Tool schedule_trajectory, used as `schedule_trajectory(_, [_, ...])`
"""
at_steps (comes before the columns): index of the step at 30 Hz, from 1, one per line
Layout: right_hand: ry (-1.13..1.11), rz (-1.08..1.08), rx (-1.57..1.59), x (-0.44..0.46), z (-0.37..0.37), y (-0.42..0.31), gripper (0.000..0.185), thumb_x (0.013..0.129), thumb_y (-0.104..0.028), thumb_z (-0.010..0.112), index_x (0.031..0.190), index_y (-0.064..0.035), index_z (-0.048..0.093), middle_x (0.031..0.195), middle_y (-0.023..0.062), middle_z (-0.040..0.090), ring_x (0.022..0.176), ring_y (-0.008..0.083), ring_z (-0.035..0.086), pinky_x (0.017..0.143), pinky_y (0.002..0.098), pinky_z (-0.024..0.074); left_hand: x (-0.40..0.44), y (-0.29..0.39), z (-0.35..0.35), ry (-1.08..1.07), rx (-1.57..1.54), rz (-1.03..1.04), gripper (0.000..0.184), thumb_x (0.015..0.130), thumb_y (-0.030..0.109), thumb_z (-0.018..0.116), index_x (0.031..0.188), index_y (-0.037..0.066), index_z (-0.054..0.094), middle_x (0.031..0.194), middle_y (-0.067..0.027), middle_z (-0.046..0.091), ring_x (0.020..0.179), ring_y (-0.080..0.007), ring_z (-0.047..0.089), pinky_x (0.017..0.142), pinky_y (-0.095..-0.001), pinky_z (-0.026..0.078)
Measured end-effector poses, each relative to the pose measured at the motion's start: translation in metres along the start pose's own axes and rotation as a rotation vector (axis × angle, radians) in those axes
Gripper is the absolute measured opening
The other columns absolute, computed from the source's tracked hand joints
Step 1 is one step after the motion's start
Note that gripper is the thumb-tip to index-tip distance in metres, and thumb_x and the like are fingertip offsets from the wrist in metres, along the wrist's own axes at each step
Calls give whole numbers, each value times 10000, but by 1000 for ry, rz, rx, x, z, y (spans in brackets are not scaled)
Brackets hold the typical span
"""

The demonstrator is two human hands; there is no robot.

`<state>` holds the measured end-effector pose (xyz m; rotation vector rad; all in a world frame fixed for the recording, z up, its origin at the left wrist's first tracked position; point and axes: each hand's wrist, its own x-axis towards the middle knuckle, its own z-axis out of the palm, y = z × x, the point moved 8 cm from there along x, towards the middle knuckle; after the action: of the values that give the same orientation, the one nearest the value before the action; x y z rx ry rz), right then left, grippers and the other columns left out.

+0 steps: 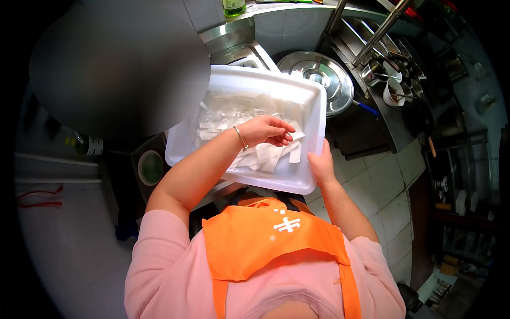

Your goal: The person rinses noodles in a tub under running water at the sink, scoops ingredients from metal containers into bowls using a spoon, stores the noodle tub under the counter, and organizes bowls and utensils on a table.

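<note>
Holding white tub [297, 182], wearing orange apron [284, 250] marked ®

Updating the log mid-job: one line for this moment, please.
left hand: over white tub, fingers curled | right hand: holding tub edge | contents: white pieces, clear plastic

We record one left hand [270, 131], one right hand [322, 164], one white tub [314, 106], one bracelet [240, 137], one orange apron [265, 250] and one round steel lid [313, 72]. We also noted several white strips [270, 155] (overlapping, hence beyond exact tally).
</note>
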<state>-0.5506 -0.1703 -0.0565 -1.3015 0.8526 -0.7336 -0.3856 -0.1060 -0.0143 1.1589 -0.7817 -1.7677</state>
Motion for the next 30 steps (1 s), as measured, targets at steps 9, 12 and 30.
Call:
schedule_trajectory(9, [19, 8, -69, -2, -2, 4, 527, 712, 26, 467, 1233, -7, 397, 1100, 106, 535, 1017, 206, 530, 892, 313, 418, -16, -3, -15, 129, 220, 49, 236, 904, 135, 538, 1121, 56, 584, 965, -47, 636, 850, -130, 615, 758, -271, 502])
schedule_trajectory(12, [-2, 16, -47, -2, -2, 5, 552, 717, 33, 467, 1259, -5, 370, 1128, 110, 515, 1043, 208, 512, 917, 321, 404, -15, -7, -23, 223, 479, 56, 204, 868, 148, 586, 1056, 73, 617, 935, -38, 636, 809, -126, 609, 726, -269, 496])
schedule_trajectory(30, [12, 10, -65, 3, -8, 6, 503, 723, -13, 488, 1221, -20, 420, 1071, 85, 555, 980, 180, 539, 861, 299, 429, 61, -37, 35, -113, 1964, 418, 95, 730, 192, 627, 804, 168, 679, 914, -28, 530, 913, -206, 549, 736, -342, 488])
